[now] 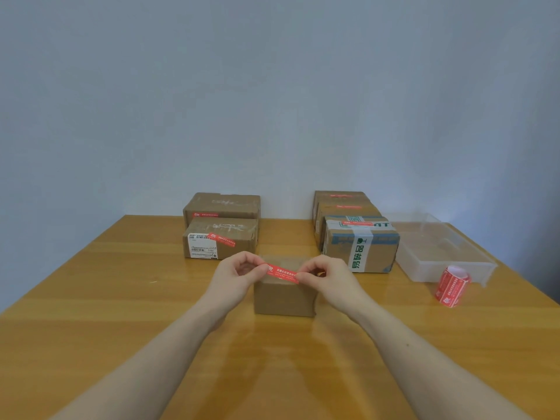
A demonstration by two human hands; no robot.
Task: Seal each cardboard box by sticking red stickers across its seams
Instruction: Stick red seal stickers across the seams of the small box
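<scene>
From the head camera, the left hand [239, 275] and the right hand [325, 275] are each pinching one end of a red sticker [281, 273] between thumb and fingertips, stretching it flat just above the top of a small plain cardboard box [285, 297], which is sitting near the middle of the wooden table [121, 298]. Whether the sticker is touching the box top is unclear. Behind on the left, two brown boxes [221, 234] are sitting one behind the other, each carrying a red sticker. Behind on the right, a taped box with green lettering [360, 245] is standing in front of two more boxes [342, 204]. A clear plastic bin [445, 253] is lying further right, with a roll of red stickers [451, 286] resting just in front of it.
</scene>
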